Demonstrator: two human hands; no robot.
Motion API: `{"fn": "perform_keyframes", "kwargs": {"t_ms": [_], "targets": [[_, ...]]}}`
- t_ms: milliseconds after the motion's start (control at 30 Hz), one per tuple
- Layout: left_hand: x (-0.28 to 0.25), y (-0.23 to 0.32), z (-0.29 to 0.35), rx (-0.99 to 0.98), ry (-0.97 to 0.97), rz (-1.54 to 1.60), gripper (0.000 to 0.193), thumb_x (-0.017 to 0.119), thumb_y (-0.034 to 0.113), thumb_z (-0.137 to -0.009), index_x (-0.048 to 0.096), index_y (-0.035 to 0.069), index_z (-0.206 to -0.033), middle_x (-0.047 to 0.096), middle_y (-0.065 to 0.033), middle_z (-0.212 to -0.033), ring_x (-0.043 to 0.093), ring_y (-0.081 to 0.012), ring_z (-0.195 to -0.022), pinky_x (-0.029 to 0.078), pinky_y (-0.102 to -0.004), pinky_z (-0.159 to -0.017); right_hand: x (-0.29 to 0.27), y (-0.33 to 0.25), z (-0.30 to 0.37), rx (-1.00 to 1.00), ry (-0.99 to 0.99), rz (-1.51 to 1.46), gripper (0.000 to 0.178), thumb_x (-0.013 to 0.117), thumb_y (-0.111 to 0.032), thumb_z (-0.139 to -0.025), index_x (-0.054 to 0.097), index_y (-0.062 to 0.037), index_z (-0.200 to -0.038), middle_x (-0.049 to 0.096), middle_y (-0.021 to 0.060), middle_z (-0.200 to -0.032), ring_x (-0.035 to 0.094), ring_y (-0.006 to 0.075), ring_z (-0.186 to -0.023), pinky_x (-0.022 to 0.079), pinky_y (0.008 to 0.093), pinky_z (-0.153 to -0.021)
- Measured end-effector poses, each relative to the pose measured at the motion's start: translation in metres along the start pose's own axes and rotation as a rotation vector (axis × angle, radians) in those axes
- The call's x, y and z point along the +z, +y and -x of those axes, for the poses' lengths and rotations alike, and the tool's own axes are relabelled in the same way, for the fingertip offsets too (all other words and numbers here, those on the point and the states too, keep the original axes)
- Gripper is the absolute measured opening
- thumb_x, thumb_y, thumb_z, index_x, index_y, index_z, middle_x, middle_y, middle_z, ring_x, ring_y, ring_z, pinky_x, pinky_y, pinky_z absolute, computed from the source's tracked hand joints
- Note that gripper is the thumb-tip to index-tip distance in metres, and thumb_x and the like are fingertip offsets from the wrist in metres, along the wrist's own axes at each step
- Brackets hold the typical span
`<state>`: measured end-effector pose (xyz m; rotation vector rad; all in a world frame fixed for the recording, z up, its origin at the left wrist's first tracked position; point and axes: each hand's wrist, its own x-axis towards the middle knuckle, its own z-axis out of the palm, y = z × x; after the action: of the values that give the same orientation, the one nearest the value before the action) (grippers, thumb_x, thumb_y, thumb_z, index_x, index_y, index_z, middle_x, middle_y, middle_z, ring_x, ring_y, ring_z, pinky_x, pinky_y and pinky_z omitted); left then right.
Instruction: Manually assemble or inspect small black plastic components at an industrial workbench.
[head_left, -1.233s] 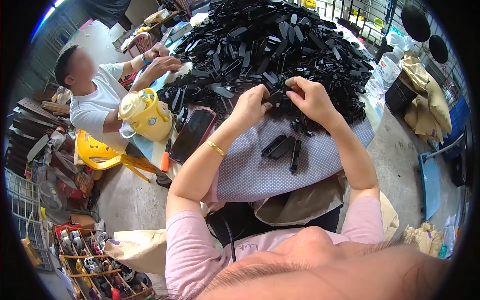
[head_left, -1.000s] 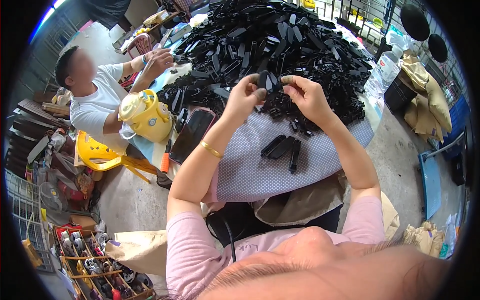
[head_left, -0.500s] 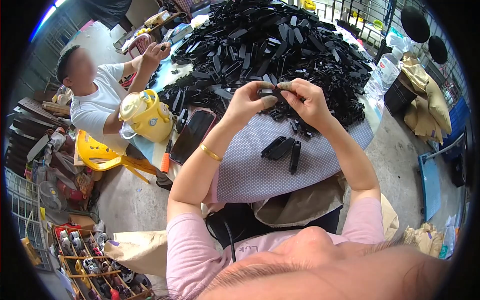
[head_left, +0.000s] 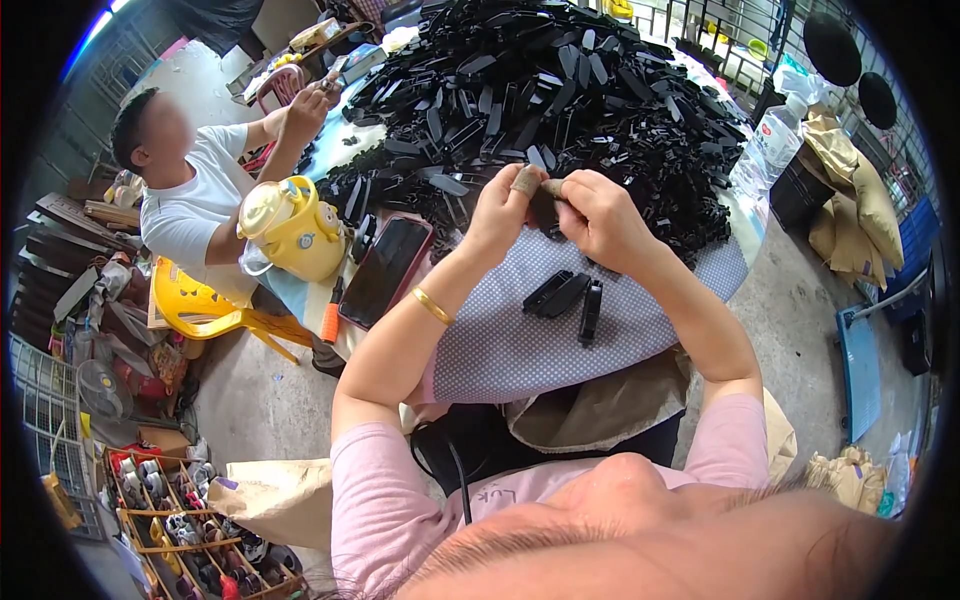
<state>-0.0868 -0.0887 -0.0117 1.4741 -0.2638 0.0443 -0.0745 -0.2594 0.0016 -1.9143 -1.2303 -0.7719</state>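
Observation:
My left hand (head_left: 500, 210) and my right hand (head_left: 603, 215) meet over the near edge of a heap of black plastic parts (head_left: 500, 90). Both have their fingers closed in a pinch on a small black plastic part (head_left: 544, 212), mostly hidden by the fingers. Tan coverings wrap some fingertips. Below the hands, several finished-looking black plastic clips (head_left: 566, 297) lie together on the dotted cloth (head_left: 490, 345). A gold bangle circles my left wrist.
Left of my arm lie a phone (head_left: 388, 270), an orange-handled screwdriver (head_left: 332, 312) and a yellow jug (head_left: 297, 235). A co-worker (head_left: 200, 190) sits at the far left with both hands raised. A clear plastic bottle (head_left: 770, 145) stands at the table's right edge.
My left fingers have turned and closed over the small part, and my right hand has rolled inward and shifted slightly left. The clips on the cloth have stayed put.

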Motion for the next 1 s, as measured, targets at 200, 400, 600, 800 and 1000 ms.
{"fn": "perform_keyframes", "kwargs": {"t_ms": [200,400,600,800,1000], "targets": [[0.011,-0.001,0.002,0.176,0.255,-0.548,0.029,0.043,0.024,-0.095,0.058,0.0,-0.091,0.06,-0.0074,-0.075,0.055,-0.0148,-0.067,0.045,-0.0275,-0.064,0.003,-0.009,0.003,0.008,-0.14,0.21,0.014,0.061,-0.003,-0.074,0.054,0.0028,-0.085,0.055,0.0126,-0.078,0.056,0.0277,-0.071,0.048,0.035,-0.061],[0.012,-0.003,0.003,0.15,0.35,-0.606,0.031,0.044,0.027,-0.095,0.058,-0.001,-0.09,0.06,-0.0095,-0.071,0.053,-0.0155,-0.064,0.043,-0.0303,-0.06,0.005,-0.012,0.006,-0.034,-0.31,0.272,0.007,0.057,-0.004,-0.078,0.052,-0.0007,-0.076,0.054,0.0117,-0.073,0.057,0.0244,-0.071,0.048,0.0303,-0.061],[0.017,0.001,0.006,0.204,0.511,-0.534,0.034,0.045,0.03,-0.095,0.057,0.0,-0.085,0.058,-0.0104,-0.067,0.053,-0.0162,-0.062,0.042,-0.0322,-0.058,0.011,-0.02,0.007,0.043,-0.217,-0.091,0.017,0.061,-0.005,-0.073,0.053,0.0046,-0.085,0.055,0.0139,-0.074,0.057,0.0306,-0.07,0.048,0.0384,-0.061],[-0.011,0.006,0.003,-0.197,0.005,-0.889,0.041,0.05,0.039,-0.09,0.059,-0.001,-0.088,0.06,-0.0105,-0.067,0.058,-0.0209,-0.062,0.047,-0.0343,-0.061,0.002,0.001,0.007,0.095,-0.334,0.211,0.012,0.058,-0.009,-0.072,0.061,-0.0035,-0.082,0.056,0.0088,-0.079,0.057,0.0261,-0.077,0.049,0.0361,-0.064],[-0.011,0.027,0.003,-0.21,-0.374,-1.079,0.023,0.059,0.026,-0.084,0.07,0.006,-0.083,0.061,-0.0096,-0.068,0.059,-0.023,-0.067,0.047,-0.0326,-0.067,0.004,0.013,0.016,0.014,-0.448,0.472,0.013,0.067,-0.015,-0.066,0.063,-0.0062,-0.075,0.055,0.0055,-0.085,0.052,0.0211,-0.085,0.046,0.0322,-0.069]]}}
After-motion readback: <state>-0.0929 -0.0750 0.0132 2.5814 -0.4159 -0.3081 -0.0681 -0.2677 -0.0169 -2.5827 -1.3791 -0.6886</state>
